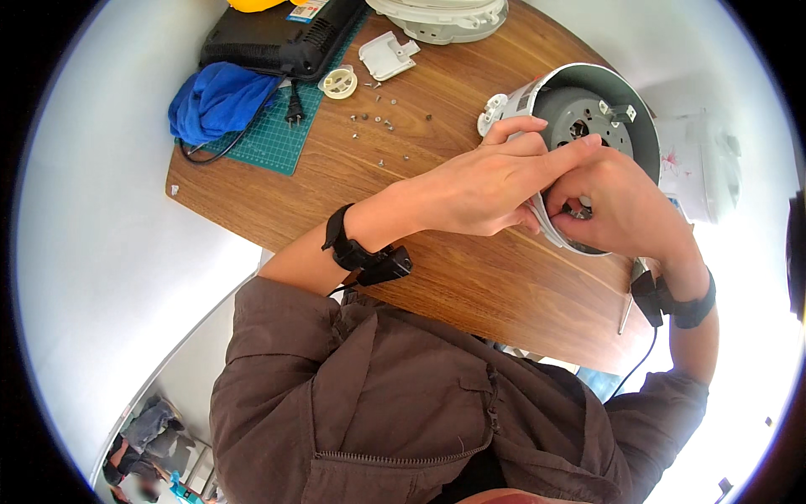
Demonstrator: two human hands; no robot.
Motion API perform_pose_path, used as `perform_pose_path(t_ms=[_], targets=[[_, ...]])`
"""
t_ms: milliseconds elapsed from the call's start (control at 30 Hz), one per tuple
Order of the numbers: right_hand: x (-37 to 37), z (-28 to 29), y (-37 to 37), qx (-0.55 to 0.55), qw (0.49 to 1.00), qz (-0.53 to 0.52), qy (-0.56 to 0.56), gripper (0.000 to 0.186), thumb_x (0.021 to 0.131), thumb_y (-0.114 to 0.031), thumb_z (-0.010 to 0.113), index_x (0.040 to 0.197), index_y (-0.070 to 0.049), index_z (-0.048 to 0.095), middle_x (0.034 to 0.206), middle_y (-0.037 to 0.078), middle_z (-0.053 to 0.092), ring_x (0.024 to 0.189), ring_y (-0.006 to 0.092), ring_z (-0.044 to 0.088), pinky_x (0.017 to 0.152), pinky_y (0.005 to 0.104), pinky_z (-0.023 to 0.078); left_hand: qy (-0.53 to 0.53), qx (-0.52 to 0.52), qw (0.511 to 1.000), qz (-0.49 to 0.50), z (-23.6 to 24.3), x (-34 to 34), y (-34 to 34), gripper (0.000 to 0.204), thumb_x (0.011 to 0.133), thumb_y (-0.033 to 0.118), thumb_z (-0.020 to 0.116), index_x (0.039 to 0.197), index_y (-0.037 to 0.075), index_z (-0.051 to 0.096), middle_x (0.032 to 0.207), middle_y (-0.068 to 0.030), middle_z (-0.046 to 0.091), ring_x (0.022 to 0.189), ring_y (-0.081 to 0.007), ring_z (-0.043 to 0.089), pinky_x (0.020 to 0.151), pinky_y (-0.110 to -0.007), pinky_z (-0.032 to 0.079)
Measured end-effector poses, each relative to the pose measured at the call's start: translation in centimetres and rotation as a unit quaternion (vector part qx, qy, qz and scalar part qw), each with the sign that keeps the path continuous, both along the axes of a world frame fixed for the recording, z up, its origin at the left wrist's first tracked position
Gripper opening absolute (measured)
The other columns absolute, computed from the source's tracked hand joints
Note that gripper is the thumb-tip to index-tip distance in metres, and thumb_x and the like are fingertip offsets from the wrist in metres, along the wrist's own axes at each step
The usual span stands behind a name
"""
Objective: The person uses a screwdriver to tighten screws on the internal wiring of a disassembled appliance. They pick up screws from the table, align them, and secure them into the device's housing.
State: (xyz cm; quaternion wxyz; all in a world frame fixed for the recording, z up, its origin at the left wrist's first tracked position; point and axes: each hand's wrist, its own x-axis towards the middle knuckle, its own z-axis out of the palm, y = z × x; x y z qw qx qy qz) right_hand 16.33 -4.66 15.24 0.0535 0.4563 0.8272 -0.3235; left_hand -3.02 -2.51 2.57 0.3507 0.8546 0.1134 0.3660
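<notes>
A white cylindrical appliance housing (642, 139) with a dark grey interior and a round metal plate (575, 109) lies open toward me at the table's right, a small white fitting (493, 113) on its left side. My left hand (495, 185) is closed on the housing's near-left rim, its index finger extended over the opening. My right hand (613, 202) reaches into the lower part of the housing with fingers curled; whatever they grip is hidden. Several small screws (378, 119) lie loose to the left. Behind my right wrist is a thin metal tool (625, 315), partly hidden.
On the wooden table (445, 286) are a green cutting mat (273, 151), a black appliance (260, 46), a blue cloth (210, 101), a plug (294, 109), a cream disc (338, 82), a white plastic piece (388, 57) and a white lid (441, 21). A translucent container (705, 168) stands at right.
</notes>
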Motion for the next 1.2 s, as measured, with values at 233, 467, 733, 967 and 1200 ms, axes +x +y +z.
perform_pose_path(t_ms=[233,467,733,967,1200], targets=[[-0.4,0.1,-0.1,-0.006,0.999,-0.019,-0.028,0.006,0.074,-0.008,0.069,0.073,-0.004,0.073,0.072,0.011,0.068,0.068,0.0315,0.067,0.065,0.0403,0.052,-0.01,0.01,1.0,0.007,-0.1,0.1,0.0,0.112,0.072,0.016,0.088,0.164,0.005,0.024,0.1,-0.0005,0.068,0.099,-0.0235,0.061,0.119,-0.047,0.026],[-0.1,-0.2,-0.4,0.046,0.999,0.02,0.019,0.006,0.075,-0.007,0.068,0.074,-0.004,0.074,0.078,0.011,0.068,0.074,0.0325,0.067,0.069,0.0415,0.053,-0.005,0.009,1.0,0.008,-0.4,0.2,0.0,0.111,0.073,0.018,0.088,0.164,0.004,0.024,0.107,-0.0033,0.071,0.109,-0.0247,0.061,0.12,-0.047,0.024],[0.7,-0.6,-0.9,0.127,0.989,0.073,0.028,0.005,0.077,-0.006,0.068,0.073,-0.005,0.071,0.081,0.01,0.068,0.075,0.032,0.065,0.073,0.0427,0.051,0.067,0.002,0.998,0.004,0.4,-0.1,0.1,0.113,0.073,0.017,0.089,0.163,0.002,0.022,0.108,-0.005,0.069,0.111,-0.0255,0.06,0.121,-0.047,0.022],[1.2,-0.9,-1.4,0.168,0.979,0.112,0.026,0.011,0.079,-0.009,0.07,0.069,-0.005,0.067,0.081,0.007,0.068,0.076,0.0299,0.063,0.076,0.0408,0.049,0.012,-0.006,1.0,0.028,0.4,0.3,-0.5,0.108,0.076,0.01,0.086,0.164,0.005,0.023,0.093,-0.0003,0.069,0.099,-0.0231,0.058,0.121,-0.046,0.025],[2.0,-0.1,-2.1,0.227,0.969,0.041,0.084,0.004,0.081,-0.006,0.073,0.083,-0.006,0.069,0.082,0.003,0.064,0.073,0.0228,0.061,0.069,0.035,0.048,0.006,-0.007,1.0,0.027,0.2,0.6,-0.4,0.11,0.073,0.011,0.088,0.163,0.007,0.026,0.089,0.0016,0.06,0.096,-0.0207,0.057,0.12,-0.047,0.025]])
